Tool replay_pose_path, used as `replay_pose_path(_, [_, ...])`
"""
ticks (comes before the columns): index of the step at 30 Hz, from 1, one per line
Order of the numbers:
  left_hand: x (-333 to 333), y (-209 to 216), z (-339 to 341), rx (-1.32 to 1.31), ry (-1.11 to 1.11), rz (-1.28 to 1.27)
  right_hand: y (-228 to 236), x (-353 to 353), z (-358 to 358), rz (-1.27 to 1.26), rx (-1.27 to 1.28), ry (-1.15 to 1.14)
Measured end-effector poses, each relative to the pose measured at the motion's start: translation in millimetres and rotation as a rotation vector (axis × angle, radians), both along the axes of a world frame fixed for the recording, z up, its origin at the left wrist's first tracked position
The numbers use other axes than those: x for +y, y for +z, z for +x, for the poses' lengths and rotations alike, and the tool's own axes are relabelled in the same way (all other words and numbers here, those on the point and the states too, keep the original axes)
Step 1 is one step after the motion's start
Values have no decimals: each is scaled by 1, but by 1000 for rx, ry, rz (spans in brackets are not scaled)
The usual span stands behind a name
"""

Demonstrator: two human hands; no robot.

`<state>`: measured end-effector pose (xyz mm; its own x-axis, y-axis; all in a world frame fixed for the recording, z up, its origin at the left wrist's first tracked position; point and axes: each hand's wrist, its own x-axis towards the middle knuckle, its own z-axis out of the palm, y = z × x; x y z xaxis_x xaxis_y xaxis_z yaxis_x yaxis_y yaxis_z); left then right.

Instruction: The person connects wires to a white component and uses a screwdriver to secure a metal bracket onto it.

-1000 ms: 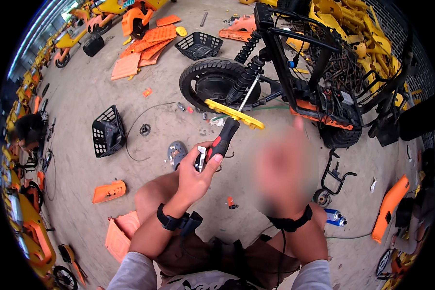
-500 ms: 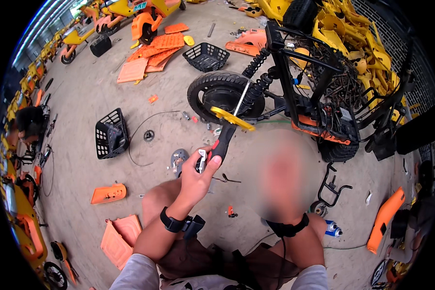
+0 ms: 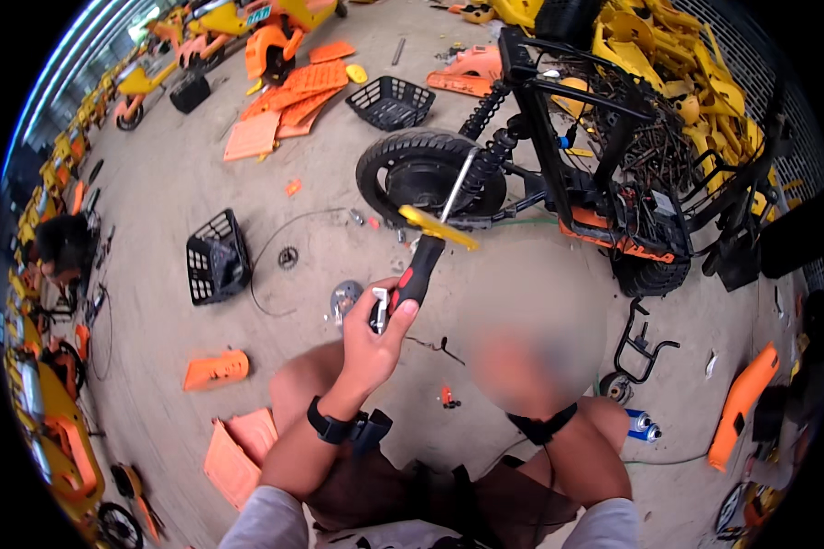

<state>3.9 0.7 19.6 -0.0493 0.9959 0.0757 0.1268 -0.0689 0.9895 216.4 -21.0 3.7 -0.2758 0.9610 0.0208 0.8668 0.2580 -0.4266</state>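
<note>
My left hand (image 3: pixel 371 346) is closed round a long screwdriver (image 3: pixel 418 274) with a black and red handle, its bright shaft slanting up and away. A flat yellow piece (image 3: pixel 421 220) lies across the shaft where it meets the handle; whether it is threaded on I cannot tell. A small silvery piece (image 3: pixel 379 309) also sits in this hand's grip. On the right, my right hand (image 3: pixel 520 371) is raised over the floor, smeared by a blurred patch that hides its fingers. Past the screwdriver's tip lies a stripped scooter frame (image 3: pixel 604 146) with a black-tyred wheel (image 3: pixel 382 174).
Black baskets (image 3: pixel 218 258) (image 3: pixel 391 102) rest on the concrete floor. Orange panels (image 3: pixel 293 99) are stacked farther off, and another orange panel (image 3: pixel 742 407) lies right. A bent black tube bracket (image 3: pixel 645 343) and blue spray cans (image 3: pixel 643 425) are near my right knee. Yellow panels (image 3: pixel 719 91) pile up behind.
My right hand appears lower and nearer to me inside the blurred patch. My left hand keeps hold of the screwdriver and has hardly moved. The view has shifted slightly.
</note>
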Motion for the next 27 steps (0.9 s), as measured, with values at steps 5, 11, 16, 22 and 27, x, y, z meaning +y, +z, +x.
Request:
replay_pose_path(5, [10,0,1,-85,-27,-79,16,11,-3,251,420,-216])
replay_pose_path(11, [1,-1,10,-38,-72,-111,51,19,-12,634,671,-150])
replay_pose_path(16, [2,0,15,-15,-96,-149,64,15,-13,827,580,68])
replay_pose_path(22, [6,-6,6,-468,-247,-237,58,14,-7,531,850,-223])
replay_pose_path(27, [5,-1,6,-591,-283,-285,69,-1,-13,780,862,-101])
